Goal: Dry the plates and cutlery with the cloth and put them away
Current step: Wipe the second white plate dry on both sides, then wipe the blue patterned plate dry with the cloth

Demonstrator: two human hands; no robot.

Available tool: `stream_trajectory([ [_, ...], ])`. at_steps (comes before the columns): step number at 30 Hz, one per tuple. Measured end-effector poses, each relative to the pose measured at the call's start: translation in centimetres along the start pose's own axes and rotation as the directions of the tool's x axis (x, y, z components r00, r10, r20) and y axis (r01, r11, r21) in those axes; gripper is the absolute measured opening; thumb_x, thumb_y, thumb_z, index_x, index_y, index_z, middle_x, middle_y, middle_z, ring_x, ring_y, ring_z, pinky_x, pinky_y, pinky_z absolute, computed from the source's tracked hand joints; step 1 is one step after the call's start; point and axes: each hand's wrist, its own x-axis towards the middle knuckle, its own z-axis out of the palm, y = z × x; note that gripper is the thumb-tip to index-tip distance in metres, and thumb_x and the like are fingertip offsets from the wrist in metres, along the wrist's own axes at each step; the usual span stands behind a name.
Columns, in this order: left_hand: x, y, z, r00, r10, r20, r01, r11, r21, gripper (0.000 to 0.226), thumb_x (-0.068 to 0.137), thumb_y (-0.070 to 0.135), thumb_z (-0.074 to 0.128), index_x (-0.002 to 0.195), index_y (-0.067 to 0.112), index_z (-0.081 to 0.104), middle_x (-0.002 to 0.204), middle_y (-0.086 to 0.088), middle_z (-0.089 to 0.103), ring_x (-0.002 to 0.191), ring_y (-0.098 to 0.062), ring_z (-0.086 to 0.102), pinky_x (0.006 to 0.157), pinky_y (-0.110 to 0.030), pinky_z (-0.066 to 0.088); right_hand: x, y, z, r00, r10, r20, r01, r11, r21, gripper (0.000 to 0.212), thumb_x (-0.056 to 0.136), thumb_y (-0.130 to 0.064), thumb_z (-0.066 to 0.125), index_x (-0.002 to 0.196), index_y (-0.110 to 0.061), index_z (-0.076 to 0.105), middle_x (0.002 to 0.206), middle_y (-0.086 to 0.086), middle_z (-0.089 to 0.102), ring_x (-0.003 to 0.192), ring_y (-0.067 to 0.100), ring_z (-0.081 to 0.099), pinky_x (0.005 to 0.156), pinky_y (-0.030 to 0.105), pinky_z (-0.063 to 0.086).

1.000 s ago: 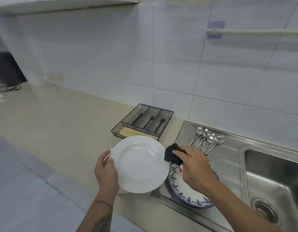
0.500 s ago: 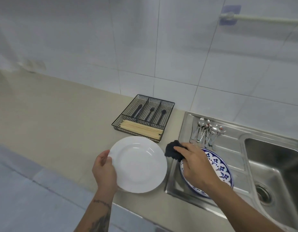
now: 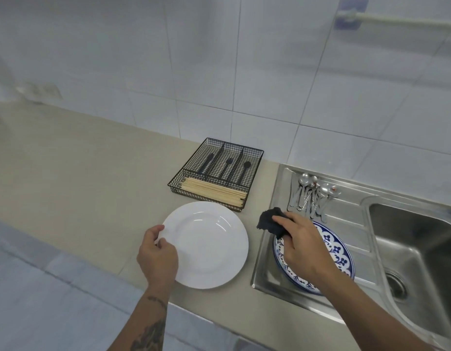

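A plain white plate (image 3: 209, 244) lies flat on the beige counter, and my left hand (image 3: 157, 257) pinches its left rim. My right hand (image 3: 300, 245) clutches a dark cloth (image 3: 271, 221) and hovers over a blue-and-white patterned plate (image 3: 338, 254) on the steel draining board. A cluster of metal spoons (image 3: 311, 196) lies on the board behind that plate. A black wire cutlery tray (image 3: 217, 173) sits behind the white plate, holding black cutlery and a bundle of wooden chopsticks (image 3: 214, 191).
The sink basin (image 3: 417, 244) with its drain opens at the right. A tiled wall runs behind the counter, with a white rail (image 3: 396, 20) at the top right. The counter (image 3: 80, 173) stretches far to the left.
The white plate has gone from tilted in my left hand to lying flat on the counter. The cloth hand has moved off the white plate, over the patterned plate. The camera has tipped downward.
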Motion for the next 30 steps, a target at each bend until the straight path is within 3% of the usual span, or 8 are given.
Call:
stream_trajectory([
  [11,0.4,-1.2,-0.2,0.999,-0.031,-0.027,0.032,0.999,0.022,0.037,0.092,0.001,0.045,0.115,0.021,0.065,0.116,-0.007,0.067,0.104,-0.028,0.061,0.095,-0.04,0.049,-0.2,3.5,-1.8,0.991,0.102,-0.089,-0.1,0.995,0.026,0.047,0.088,0.001,0.052,0.131,-0.016,0.06,0.133,0.001,0.055,0.119,0.025,0.048,0.106,0.04,0.039],
  [16,-1.0,0.8,0.6,0.986,0.162,-0.04,-0.157,0.982,0.102,0.04,0.088,0.0,0.05,0.117,0.022,0.066,0.12,-0.004,0.068,0.105,-0.029,0.061,0.095,-0.045,0.051,-0.5,5.7,-3.1,0.982,0.146,-0.118,-0.144,0.989,0.023,0.047,0.088,0.0,0.051,0.132,-0.017,0.058,0.132,-0.001,0.054,0.119,0.023,0.047,0.105,0.037,0.039],
  [20,-4.9,3.3,3.8,0.924,0.354,0.142,-0.363,0.93,0.049,0.038,0.089,0.0,0.054,0.117,0.021,0.068,0.117,0.005,0.069,0.11,-0.017,0.059,0.1,-0.033,0.045,-1.1,7.3,-3.8,0.978,0.165,-0.126,-0.163,0.986,0.025,0.048,0.088,-0.001,0.051,0.133,-0.017,0.057,0.133,0.0,0.054,0.12,0.022,0.047,0.107,0.037,0.038],
  [23,-8.9,4.1,7.4,0.851,0.4,0.34,-0.415,0.909,-0.033,0.036,0.091,0.001,0.056,0.118,0.022,0.068,0.115,0.01,0.068,0.11,-0.009,0.059,0.099,-0.025,0.041,-1.9,8.4,-4.6,0.977,0.173,-0.127,-0.169,0.985,0.042,0.048,0.088,0.0,0.052,0.133,-0.017,0.058,0.131,-0.001,0.055,0.119,0.021,0.047,0.106,0.032,0.037],
  [27,-13.2,2.9,11.6,0.794,0.328,0.512,-0.369,0.929,-0.024,0.034,0.091,0.008,0.06,0.117,0.029,0.064,0.113,0.015,0.066,0.111,-0.01,0.06,0.1,-0.029,0.047,-3.5,10.4,-5.5,0.979,0.173,-0.108,-0.167,0.984,0.066,0.049,0.087,-0.001,0.052,0.133,-0.018,0.058,0.131,-0.005,0.053,0.12,0.018,0.045,0.107,0.031,0.036],
  [30,-15.0,1.9,13.5,0.806,0.259,0.532,-0.316,0.948,0.017,0.035,0.088,0.012,0.062,0.112,0.038,0.06,0.109,0.011,0.066,0.106,-0.014,0.063,0.093,-0.033,0.052,-5.0,12.2,-6.3,0.98,0.18,-0.086,-0.172,0.98,0.098,0.049,0.087,-0.001,0.054,0.133,-0.02,0.058,0.13,-0.007,0.052,0.119,0.015,0.045,0.107,0.03,0.037],
])
